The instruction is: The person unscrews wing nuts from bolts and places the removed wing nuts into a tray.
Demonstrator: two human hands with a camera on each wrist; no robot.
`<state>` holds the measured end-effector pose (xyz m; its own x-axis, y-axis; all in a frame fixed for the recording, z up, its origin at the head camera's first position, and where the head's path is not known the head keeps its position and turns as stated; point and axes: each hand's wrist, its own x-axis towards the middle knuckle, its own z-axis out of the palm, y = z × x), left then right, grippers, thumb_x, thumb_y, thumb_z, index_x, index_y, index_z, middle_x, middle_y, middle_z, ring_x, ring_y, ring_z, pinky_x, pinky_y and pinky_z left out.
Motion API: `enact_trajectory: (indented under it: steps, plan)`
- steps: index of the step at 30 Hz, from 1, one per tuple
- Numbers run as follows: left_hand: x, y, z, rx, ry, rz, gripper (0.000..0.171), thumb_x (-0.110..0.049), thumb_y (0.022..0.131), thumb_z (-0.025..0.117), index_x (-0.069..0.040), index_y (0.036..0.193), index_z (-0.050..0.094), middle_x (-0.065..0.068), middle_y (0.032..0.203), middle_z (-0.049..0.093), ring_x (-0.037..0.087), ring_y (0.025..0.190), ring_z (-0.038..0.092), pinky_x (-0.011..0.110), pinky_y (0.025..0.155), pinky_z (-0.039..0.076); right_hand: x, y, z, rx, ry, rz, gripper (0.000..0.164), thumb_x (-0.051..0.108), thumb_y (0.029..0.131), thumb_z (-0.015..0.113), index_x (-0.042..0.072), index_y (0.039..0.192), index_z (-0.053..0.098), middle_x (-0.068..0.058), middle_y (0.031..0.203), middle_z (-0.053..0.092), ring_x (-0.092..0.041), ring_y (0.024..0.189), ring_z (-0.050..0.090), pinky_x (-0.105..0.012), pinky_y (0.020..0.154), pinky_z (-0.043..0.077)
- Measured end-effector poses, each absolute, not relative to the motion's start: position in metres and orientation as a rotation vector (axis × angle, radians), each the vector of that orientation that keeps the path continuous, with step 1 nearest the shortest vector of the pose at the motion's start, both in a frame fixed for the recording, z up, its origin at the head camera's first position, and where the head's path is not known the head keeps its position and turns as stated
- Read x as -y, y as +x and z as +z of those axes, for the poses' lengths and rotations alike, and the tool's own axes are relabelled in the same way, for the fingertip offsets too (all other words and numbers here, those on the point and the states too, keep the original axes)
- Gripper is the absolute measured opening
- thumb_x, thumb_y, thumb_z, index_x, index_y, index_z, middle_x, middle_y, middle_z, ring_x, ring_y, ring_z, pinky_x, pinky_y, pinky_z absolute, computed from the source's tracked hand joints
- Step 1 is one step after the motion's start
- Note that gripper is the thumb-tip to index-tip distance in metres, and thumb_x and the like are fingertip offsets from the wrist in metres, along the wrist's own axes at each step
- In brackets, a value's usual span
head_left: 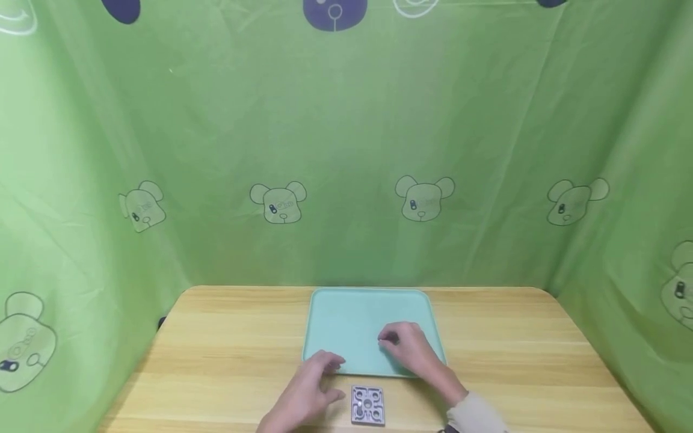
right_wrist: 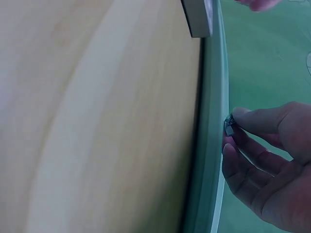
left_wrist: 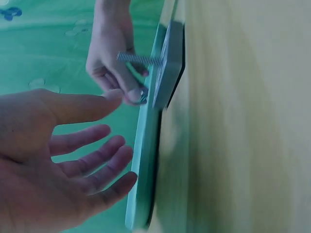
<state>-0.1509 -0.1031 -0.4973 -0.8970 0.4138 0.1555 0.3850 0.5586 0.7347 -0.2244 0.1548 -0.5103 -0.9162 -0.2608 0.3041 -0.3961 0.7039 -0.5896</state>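
Note:
A grey square block (head_left: 368,405) with several round recesses lies on the table in front of the tray. In the left wrist view a threaded bolt (left_wrist: 138,58) stands up from the block's face. My left hand (head_left: 310,390) is just left of the block, its fingers spread and loosely bent, holding nothing. Over the tray's right part, my right hand (head_left: 408,347) pinches a small shiny metal nut (right_wrist: 229,125) between thumb and fingertips. The nut's far side is hidden by the fingers.
A pale turquoise tray (head_left: 346,319) with a low raised rim lies on the wooden table (head_left: 233,355), behind the block. Green cloth (head_left: 346,120) printed with bear heads hangs behind the table and along both sides.

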Motion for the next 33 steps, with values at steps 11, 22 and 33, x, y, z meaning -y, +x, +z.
enact_trajectory:
  steps: [11,22,33]
  plan:
    - [0.147,-0.166,-0.499,-2.98,0.675,1.266,0.049,-0.014,0.084,0.082,-0.003,0.128,0.063,0.008,0.126,0.065,0.028,0.115,0.062,0.051,0.103,0.055,-0.141,-0.234,-0.511,2.754,0.571,0.819,0.01,0.0,0.081,0.079,0.007,0.089,0.078,-0.005,0.086,0.074,-0.022,0.084,0.071,-0.039,0.08,0.065]
    - [0.196,-0.171,-0.503,-3.101,0.486,1.253,0.054,-0.008,0.082,0.084,-0.003,0.131,0.062,0.008,0.125,0.065,0.029,0.116,0.061,0.054,0.103,0.055,-0.136,-0.237,-0.515,2.774,0.571,0.809,0.01,0.003,0.082,0.08,0.008,0.09,0.077,-0.002,0.086,0.072,-0.018,0.082,0.068,-0.034,0.078,0.064]
    - [0.222,-0.171,-0.505,-3.156,0.432,1.21,0.051,-0.012,0.088,0.08,-0.004,0.135,0.06,0.013,0.133,0.061,0.037,0.123,0.058,0.06,0.106,0.051,-0.15,-0.225,-0.516,2.709,0.586,0.74,0.026,0.016,0.086,0.082,0.004,0.108,0.075,-0.012,0.108,0.073,-0.029,0.102,0.069,-0.048,0.094,0.061]
